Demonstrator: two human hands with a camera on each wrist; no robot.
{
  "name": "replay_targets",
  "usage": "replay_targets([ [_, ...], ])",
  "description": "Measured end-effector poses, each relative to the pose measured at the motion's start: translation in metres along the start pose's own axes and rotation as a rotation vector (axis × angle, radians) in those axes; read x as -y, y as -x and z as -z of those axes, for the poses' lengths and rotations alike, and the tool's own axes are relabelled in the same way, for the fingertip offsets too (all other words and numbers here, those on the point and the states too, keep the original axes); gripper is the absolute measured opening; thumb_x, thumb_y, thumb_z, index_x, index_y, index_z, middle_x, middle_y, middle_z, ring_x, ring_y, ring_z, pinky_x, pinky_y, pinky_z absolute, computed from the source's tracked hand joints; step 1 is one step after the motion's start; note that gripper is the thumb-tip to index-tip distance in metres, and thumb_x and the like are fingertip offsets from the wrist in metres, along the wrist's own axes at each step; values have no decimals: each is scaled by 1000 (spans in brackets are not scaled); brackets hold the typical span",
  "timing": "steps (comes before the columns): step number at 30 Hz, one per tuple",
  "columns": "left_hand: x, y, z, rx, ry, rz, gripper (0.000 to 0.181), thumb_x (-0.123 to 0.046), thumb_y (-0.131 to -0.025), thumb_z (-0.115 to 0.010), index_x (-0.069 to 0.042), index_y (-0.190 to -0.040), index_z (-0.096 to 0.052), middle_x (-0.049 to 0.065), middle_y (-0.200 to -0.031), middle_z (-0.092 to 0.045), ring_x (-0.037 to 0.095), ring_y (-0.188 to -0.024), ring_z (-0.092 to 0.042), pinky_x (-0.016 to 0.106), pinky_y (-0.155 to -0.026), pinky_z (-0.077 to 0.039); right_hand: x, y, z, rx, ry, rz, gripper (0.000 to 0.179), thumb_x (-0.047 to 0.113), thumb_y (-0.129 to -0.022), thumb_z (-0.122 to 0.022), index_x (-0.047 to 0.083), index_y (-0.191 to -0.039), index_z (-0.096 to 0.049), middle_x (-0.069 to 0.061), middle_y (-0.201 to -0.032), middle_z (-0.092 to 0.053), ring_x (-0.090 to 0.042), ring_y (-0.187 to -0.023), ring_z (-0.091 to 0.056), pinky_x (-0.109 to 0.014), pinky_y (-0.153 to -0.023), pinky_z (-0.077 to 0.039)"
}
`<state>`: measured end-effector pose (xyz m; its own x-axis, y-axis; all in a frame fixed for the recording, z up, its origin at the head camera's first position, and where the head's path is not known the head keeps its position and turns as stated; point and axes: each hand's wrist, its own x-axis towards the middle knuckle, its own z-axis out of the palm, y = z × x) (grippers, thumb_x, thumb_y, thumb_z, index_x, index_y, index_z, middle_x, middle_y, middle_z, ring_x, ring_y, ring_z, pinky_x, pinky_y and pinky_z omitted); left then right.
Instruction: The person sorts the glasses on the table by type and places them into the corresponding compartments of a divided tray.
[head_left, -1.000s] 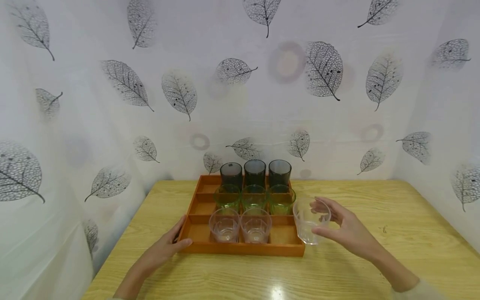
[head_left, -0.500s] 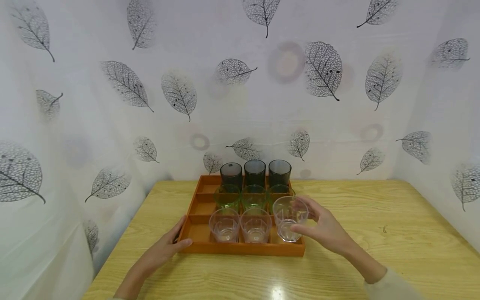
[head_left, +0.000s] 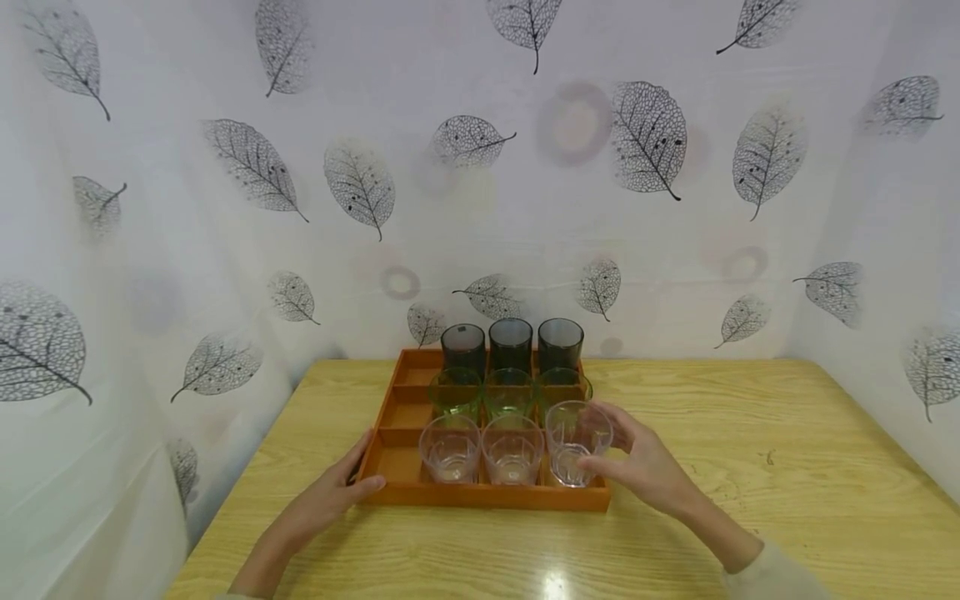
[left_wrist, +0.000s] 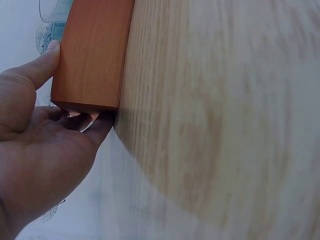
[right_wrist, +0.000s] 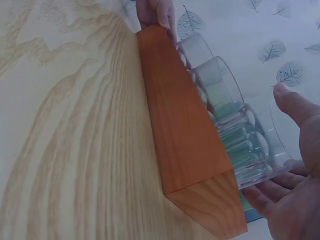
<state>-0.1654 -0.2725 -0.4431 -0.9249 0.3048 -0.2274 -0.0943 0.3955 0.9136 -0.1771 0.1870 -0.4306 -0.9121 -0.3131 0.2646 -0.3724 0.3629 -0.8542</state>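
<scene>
My left hand (head_left: 322,502) grips the front left corner of an orange wooden tray (head_left: 487,494), thumb at the front rim and fingers along the left side; the left wrist view shows this hand (left_wrist: 47,150) at the tray's end. In my right hand (head_left: 648,467) is a clear glass (head_left: 573,442), held between thumb and fingers at the right of the front compartment. It tilts slightly, its base inside the tray. Two more clear glasses (head_left: 450,454) stand left of it. In the right wrist view the held glass (right_wrist: 250,145) leans beyond the tray's front wall.
Green glasses (head_left: 510,396) fill part of the middle compartment, and dark grey glasses (head_left: 511,342) stand in the back one. Dividers (head_left: 405,435) separate the rows. The tray sits on a light wooden table (head_left: 750,467), before a leaf-patterned curtain (head_left: 480,217).
My right hand has carried the clear glass leftward from beyond the tray's right side, then lowered it into the front compartment. The left hand and tray have stayed put.
</scene>
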Motion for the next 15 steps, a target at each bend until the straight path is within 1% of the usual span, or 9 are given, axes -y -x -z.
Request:
replay_targets([
  [3,1,0,0,0,2,0,85,-31,-109,-55,-12,-167,4,14,-172,8,42,-155,2,64,-121,-11,-3,1,-1,0,28,-6,84,24,-88,-84,-3,-155,-40,-16,-144,-59,-37,-128,-58,-26,-104,-46],
  [5,1,0,0,-3,-1,-1,86,-32,-109,-56,-12,-167,4,14,-172,7,42,-155,2,64,-121,-11,-3,1,-2,5,37,4,84,24,-88,-85,-3,-154,-41,-15,-143,-60,-36,-127,-58,-28,-104,-47],
  [8,2,-1,1,-8,-3,-4,86,-32,-108,-56,-12,-167,3,14,-172,7,42,-155,1,64,-121,-12,-2,1,-3,13,43,13,85,24,-87,-85,-4,-153,-41,-15,-142,-61,-35,-125,-60,-36,-104,-49],
  [12,4,-2,1,-1,1,-11,85,-31,-109,-56,-12,-167,3,14,-172,7,42,-155,1,64,-121,-12,0,4,-4,14,60,1,88,26,-85,-87,-4,-153,-41,-15,-139,-63,-35,-119,-62,-49,-100,-51],
  [15,4,-2,2,3,0,-10,85,-30,-109,-56,-13,-167,4,14,-172,8,41,-155,2,64,-121,-11,1,6,-3,17,81,11,89,26,-84,-88,-5,-153,-41,-17,-137,-63,-35,-114,-64,-50,-95,-54],
])
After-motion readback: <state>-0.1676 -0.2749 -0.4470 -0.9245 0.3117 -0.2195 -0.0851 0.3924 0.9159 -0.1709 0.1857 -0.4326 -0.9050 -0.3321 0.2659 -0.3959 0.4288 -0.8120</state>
